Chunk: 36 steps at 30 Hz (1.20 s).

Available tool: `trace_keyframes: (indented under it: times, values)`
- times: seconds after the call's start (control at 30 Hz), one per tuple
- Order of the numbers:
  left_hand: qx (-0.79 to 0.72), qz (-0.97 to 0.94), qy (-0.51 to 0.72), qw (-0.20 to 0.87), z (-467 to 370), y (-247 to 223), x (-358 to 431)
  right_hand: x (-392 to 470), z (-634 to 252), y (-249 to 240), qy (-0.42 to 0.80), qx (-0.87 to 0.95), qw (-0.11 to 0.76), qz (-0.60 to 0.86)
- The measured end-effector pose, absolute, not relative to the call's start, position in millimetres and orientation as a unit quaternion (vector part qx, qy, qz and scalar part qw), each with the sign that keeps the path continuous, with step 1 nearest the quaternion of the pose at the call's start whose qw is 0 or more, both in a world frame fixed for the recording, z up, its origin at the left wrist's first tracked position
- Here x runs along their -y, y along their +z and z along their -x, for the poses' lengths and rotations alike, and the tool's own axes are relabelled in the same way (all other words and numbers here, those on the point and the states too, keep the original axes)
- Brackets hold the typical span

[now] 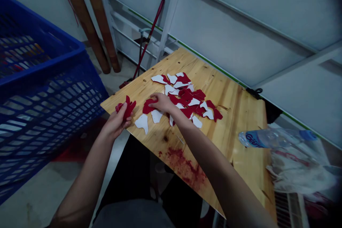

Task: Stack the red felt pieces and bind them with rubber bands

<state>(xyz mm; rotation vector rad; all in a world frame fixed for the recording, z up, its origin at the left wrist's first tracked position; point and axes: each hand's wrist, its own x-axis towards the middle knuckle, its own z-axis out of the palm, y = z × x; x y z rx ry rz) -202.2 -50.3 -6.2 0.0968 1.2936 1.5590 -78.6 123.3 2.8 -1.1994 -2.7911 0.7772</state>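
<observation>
Wooden tabletop (235, 114) carries, left of its centre, an overlapping spread of red-and-white cut pieces (185, 94). At the near left edge the left hand (117, 121) is curled around a small bunch of red pieces (130, 108), while the right hand (161, 102) pinches a single red piece (148, 107) beside the spread, clearance from the wood undetermined. Pieces are judged light, thin and flexible, best gripped by the broad body, not the narrow points.

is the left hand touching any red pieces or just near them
Touching. The head view shows the left hand holding red pieces, its thumb lying against them with no gap.
</observation>
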Motion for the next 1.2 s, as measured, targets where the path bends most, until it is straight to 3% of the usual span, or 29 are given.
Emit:
trace_keyframes:
  times: [0.23, 0.37, 0.5, 0.63, 0.77, 0.87, 0.97, 1.2]
  values:
    - [-0.546, -0.073, 0.666, 0.504, 196.1, -4.8, 51.0, -89.8, 80.2, -2.1, 0.136, 0.919, -0.001, 0.37]
    - [-0.54, -0.069, 0.674, 0.5, 196.6, -6.5, 49.8, -89.7, 76.7, 3.8, 0.199, 0.907, 0.009, 0.371]
    - [-0.505, -0.069, 0.652, 0.562, 200.3, -2.8, 51.4, -84.8, 65.1, 35.5, 0.273, 0.907, 0.109, 0.301]
    - [-0.451, -0.1, 0.582, 0.669, 195.7, 2.4, 54.1, -55.7, 63.8, 59.5, 0.23, 0.949, 0.155, 0.148]
    - [-0.455, -0.089, 0.569, 0.679, 191.9, 0.2, 57.2, -40.0, 75.7, 51.4, 0.248, 0.955, 0.145, 0.078]
    - [-0.48, -0.078, 0.577, 0.656, 200.6, -4.6, 64.2, -45.7, 78.8, 41.3, 0.333, 0.931, 0.131, 0.079]
    - [-0.483, -0.087, 0.592, 0.64, 219.9, -5.1, 76.9, -48.6, 71.6, 32.2, 0.328, 0.914, 0.181, 0.159]
    - [-0.453, -0.037, 0.654, 0.605, 253.5, 9.3, 105.7, -13.1, 61.9, 0.3, 0.113, 0.976, 0.013, 0.187]
